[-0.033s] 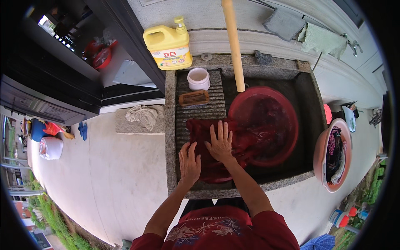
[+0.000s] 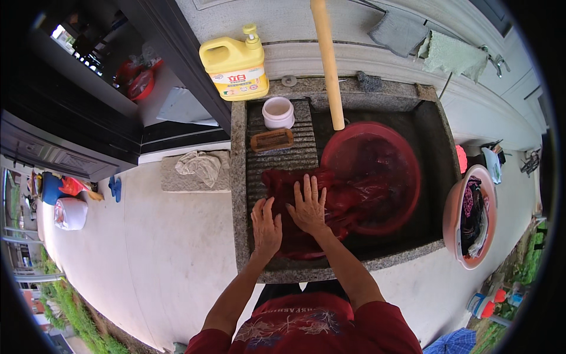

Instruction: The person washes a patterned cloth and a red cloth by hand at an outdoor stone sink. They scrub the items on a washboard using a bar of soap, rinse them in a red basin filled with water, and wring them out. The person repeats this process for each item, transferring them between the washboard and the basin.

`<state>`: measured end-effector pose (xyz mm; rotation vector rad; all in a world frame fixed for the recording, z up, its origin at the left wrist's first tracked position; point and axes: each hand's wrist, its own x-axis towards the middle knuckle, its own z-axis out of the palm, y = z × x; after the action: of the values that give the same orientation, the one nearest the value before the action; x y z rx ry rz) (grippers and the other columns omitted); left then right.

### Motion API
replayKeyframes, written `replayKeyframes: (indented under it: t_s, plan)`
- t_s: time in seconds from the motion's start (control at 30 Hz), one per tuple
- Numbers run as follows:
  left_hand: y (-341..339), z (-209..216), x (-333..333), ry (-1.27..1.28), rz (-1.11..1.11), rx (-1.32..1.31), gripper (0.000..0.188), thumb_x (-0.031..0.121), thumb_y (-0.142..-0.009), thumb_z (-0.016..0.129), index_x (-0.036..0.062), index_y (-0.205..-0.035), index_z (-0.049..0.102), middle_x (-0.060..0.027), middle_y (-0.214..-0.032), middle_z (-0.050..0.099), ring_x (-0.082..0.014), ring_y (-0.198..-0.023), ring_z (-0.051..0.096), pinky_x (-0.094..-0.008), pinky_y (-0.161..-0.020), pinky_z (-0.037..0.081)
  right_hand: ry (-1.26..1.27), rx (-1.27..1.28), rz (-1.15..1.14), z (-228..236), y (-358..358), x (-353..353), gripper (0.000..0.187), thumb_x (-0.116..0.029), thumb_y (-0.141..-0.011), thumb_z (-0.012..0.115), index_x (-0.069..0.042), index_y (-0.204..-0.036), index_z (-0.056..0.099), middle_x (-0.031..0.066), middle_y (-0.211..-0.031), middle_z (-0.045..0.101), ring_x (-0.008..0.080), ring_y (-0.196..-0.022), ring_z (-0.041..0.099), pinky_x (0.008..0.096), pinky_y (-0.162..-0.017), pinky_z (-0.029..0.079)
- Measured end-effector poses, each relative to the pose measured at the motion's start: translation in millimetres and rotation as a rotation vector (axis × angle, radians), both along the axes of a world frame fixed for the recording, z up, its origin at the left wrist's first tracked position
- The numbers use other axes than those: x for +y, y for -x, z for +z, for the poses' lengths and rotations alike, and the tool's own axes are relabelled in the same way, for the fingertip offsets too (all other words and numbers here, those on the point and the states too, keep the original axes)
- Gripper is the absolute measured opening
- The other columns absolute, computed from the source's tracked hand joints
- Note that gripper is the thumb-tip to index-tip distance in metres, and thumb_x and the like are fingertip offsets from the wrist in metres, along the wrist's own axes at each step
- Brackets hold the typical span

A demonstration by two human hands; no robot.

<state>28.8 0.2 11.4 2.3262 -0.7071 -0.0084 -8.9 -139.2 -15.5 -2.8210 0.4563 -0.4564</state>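
Observation:
A wet dark red cloth [image 2: 282, 178] is spread over the ridged washboard [image 2: 289, 159] on the left side of a stone sink [image 2: 240, 194]. Its right part trails into a red basin [image 2: 416, 177] of water. My right hand [image 2: 308, 206] lies flat on the cloth, fingers stretched out. Beside it, my left hand [image 2: 267, 231] rests at the cloth's left edge, with fingers apart and slightly bent. Neither hand grips anything. Farther up the washboard are a wooden scrubbing brush [image 2: 272, 140] and a white round tub [image 2: 277, 113].
A yellow detergent jug [image 2: 234, 68] stands at the sink's back left corner. Over the basin's far rim hangs a pale yellow pipe [image 2: 328, 65]. A pink tub [image 2: 453, 221] of laundry is right of the sink. Left lies a rag [image 2: 200, 167] on a stone slab [image 2: 171, 177].
The whole view has shifted slightly left. My right hand has slid a little toward me over the cloth; the left has barely moved.

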Motion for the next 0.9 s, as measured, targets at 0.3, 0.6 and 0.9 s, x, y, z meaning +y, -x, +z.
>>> replayKeyframes:
  t_s: [0.3, 0.6, 0.9]
  plan:
    - [-83.5, -33.9, -52.2, -0.113, 0.15, 0.204, 0.039, 0.018, -0.089, 0.058, 0.0008, -0.121, 0.043, -0.0181, -0.113, 0.042, -0.0386, -0.105, 0.045, -0.0463, -0.082, 0.045, -0.386, -0.161, -0.265, -15.0, -9.1, -91.7, 0.031, -0.008, -0.084, 0.059, -0.008, -0.115, 0.057, 0.0138, -0.114, 0.056, 0.0353, -0.098, 0.053, 0.0421, -0.081, 0.047]
    - [-57.7, -10.7, -17.4, 0.725, 0.16, 0.331, 0.028, -0.008, -0.073, 0.052, 0.0039, -0.094, 0.038, -0.0126, -0.09, 0.038, -0.0293, -0.087, 0.04, -0.0327, -0.084, 0.036, -1.196, -0.244, 0.004, 11.0, -18.1, -135.2, 0.03, 0.008, -0.075, 0.059, -0.005, -0.101, 0.055, 0.0074, -0.1, 0.052, 0.0188, -0.083, 0.054, 0.0284, -0.077, 0.046]
    - [-43.7, -13.6, -36.1, -0.109, 0.176, 0.029, 0.031, -0.001, -0.075, 0.058, 0.0065, -0.103, 0.047, -0.0168, -0.102, 0.042, -0.0356, -0.097, 0.046, -0.0441, -0.079, 0.042, -0.052, -0.043, 0.231, -13.7, -34.9, -85.2, 0.038, -0.011, -0.074, 0.069, -0.009, -0.109, 0.056, 0.0096, -0.121, 0.051, 0.0276, -0.115, 0.052, 0.0406, -0.09, 0.039]
